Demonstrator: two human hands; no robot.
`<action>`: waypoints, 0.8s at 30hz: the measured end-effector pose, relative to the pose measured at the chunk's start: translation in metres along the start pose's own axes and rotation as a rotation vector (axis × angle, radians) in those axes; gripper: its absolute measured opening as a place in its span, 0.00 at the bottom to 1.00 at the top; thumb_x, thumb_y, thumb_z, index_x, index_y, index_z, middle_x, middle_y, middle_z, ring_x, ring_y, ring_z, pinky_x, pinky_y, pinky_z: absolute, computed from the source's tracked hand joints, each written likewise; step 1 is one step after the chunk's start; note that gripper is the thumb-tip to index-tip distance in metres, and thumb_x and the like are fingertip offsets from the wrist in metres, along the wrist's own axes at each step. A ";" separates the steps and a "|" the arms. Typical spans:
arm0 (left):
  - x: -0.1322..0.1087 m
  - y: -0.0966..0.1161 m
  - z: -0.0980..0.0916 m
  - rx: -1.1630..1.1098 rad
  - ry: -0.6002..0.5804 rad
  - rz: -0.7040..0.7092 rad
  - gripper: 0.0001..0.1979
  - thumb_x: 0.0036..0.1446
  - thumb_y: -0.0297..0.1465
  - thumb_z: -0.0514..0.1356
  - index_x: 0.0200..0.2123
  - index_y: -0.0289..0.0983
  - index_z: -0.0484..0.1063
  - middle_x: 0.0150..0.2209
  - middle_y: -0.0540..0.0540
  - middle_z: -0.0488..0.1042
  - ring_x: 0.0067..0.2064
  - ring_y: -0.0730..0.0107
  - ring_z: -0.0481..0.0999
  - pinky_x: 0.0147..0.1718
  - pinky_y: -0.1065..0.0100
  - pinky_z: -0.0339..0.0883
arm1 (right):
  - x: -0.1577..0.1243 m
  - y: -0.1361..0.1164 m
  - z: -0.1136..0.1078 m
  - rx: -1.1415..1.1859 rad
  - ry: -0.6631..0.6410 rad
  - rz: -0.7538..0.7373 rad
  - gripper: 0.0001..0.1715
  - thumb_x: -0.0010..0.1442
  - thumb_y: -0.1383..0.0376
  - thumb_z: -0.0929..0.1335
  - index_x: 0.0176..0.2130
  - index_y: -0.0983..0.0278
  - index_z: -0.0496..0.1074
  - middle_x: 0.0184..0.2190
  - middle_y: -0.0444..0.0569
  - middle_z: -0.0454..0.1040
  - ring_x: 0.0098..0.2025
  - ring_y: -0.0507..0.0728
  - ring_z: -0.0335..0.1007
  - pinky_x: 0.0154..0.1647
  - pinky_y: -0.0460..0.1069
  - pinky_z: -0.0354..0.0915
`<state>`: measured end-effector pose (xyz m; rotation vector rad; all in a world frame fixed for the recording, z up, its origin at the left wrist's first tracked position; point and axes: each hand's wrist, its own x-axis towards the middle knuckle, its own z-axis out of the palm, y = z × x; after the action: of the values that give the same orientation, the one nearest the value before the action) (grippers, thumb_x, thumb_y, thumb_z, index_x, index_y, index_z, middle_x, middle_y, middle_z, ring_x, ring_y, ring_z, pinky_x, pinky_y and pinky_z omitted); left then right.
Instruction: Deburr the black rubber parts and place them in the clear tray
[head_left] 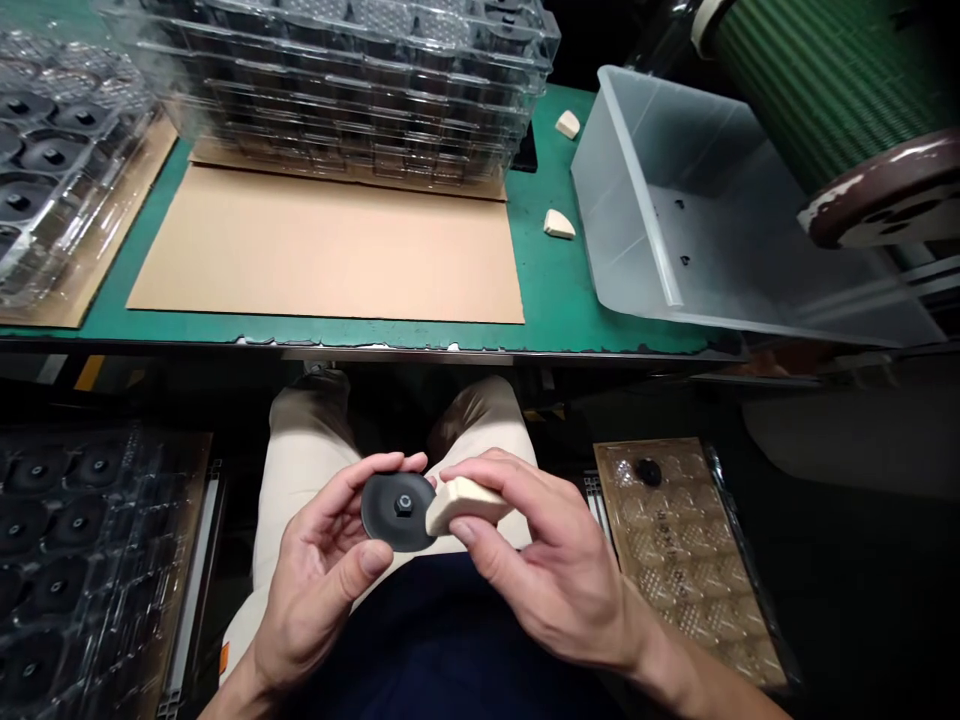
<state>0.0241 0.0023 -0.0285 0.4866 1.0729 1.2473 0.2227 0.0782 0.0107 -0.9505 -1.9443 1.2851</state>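
Above my lap, my left hand (322,570) is closed around the edge of a round black disc (386,520) with a small raised stud at its centre. The disc's face is turned up toward me. My right hand (551,550) grips a cream-coloured, wedge-shaped block (469,503) between thumb and fingers. The block's narrower end meets the right rim of the disc. Some fingers of my left hand are hidden behind the disc.
On the green table (559,290) lie a cardboard sheet (330,250), stacked clear trays (345,90) and two more cream blocks (559,224). A translucent bin (637,200) holds small black bits. Trays of black discs (56,585) stand lower left; another tray (690,560) is lower right.
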 end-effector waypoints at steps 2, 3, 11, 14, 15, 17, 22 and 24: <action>-0.001 0.001 0.002 0.021 0.019 0.013 0.26 0.57 0.36 0.71 0.58 0.40 0.74 0.61 0.37 0.74 0.62 0.48 0.73 0.56 0.65 0.72 | 0.003 0.000 0.000 -0.049 -0.014 -0.074 0.17 0.67 0.73 0.67 0.55 0.66 0.71 0.42 0.51 0.75 0.41 0.55 0.72 0.42 0.50 0.69; -0.002 0.001 0.003 0.023 0.029 0.013 0.26 0.57 0.36 0.71 0.58 0.40 0.75 0.61 0.37 0.75 0.62 0.48 0.73 0.55 0.65 0.73 | 0.004 0.001 0.000 -0.065 -0.018 -0.082 0.17 0.67 0.73 0.67 0.55 0.66 0.71 0.41 0.51 0.75 0.40 0.55 0.71 0.41 0.50 0.69; -0.004 -0.002 0.005 0.004 0.060 0.021 0.27 0.56 0.37 0.72 0.58 0.40 0.74 0.62 0.37 0.73 0.62 0.48 0.73 0.56 0.65 0.72 | 0.002 0.001 0.004 -0.074 0.034 -0.039 0.14 0.68 0.71 0.67 0.54 0.66 0.70 0.39 0.51 0.74 0.39 0.56 0.71 0.39 0.50 0.69; -0.003 -0.003 0.005 0.000 0.065 0.021 0.28 0.57 0.38 0.71 0.59 0.39 0.74 0.62 0.36 0.73 0.64 0.46 0.71 0.56 0.64 0.73 | 0.002 -0.002 0.004 -0.060 0.020 -0.017 0.14 0.68 0.70 0.67 0.53 0.63 0.70 0.40 0.51 0.75 0.38 0.56 0.71 0.39 0.50 0.69; -0.002 -0.003 0.005 0.006 0.069 0.026 0.28 0.57 0.38 0.71 0.59 0.39 0.74 0.62 0.36 0.73 0.64 0.45 0.71 0.56 0.63 0.73 | 0.002 -0.002 0.004 -0.060 0.019 -0.013 0.14 0.69 0.70 0.66 0.54 0.63 0.70 0.41 0.51 0.75 0.39 0.57 0.72 0.40 0.51 0.70; -0.002 -0.003 0.005 0.016 0.081 0.035 0.27 0.56 0.38 0.72 0.58 0.39 0.74 0.63 0.36 0.72 0.64 0.44 0.70 0.56 0.63 0.73 | 0.002 -0.004 0.004 -0.074 0.022 0.000 0.14 0.69 0.70 0.66 0.54 0.62 0.70 0.42 0.52 0.75 0.40 0.57 0.72 0.42 0.51 0.70; -0.003 -0.003 0.007 -0.004 0.086 0.020 0.29 0.55 0.40 0.73 0.58 0.40 0.75 0.63 0.36 0.72 0.63 0.41 0.71 0.56 0.59 0.73 | 0.002 -0.005 0.004 -0.065 0.009 0.005 0.13 0.69 0.70 0.67 0.53 0.62 0.70 0.41 0.51 0.75 0.39 0.57 0.72 0.40 0.51 0.70; -0.003 -0.003 0.007 -0.003 0.099 0.033 0.29 0.55 0.40 0.73 0.58 0.40 0.75 0.63 0.36 0.72 0.64 0.41 0.71 0.56 0.59 0.73 | 0.002 -0.006 0.004 -0.072 0.020 -0.001 0.14 0.68 0.70 0.67 0.53 0.62 0.70 0.41 0.51 0.75 0.40 0.57 0.72 0.42 0.51 0.70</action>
<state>0.0317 0.0005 -0.0266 0.4453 1.1500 1.3129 0.2170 0.0768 0.0150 -0.9935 -1.9872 1.2079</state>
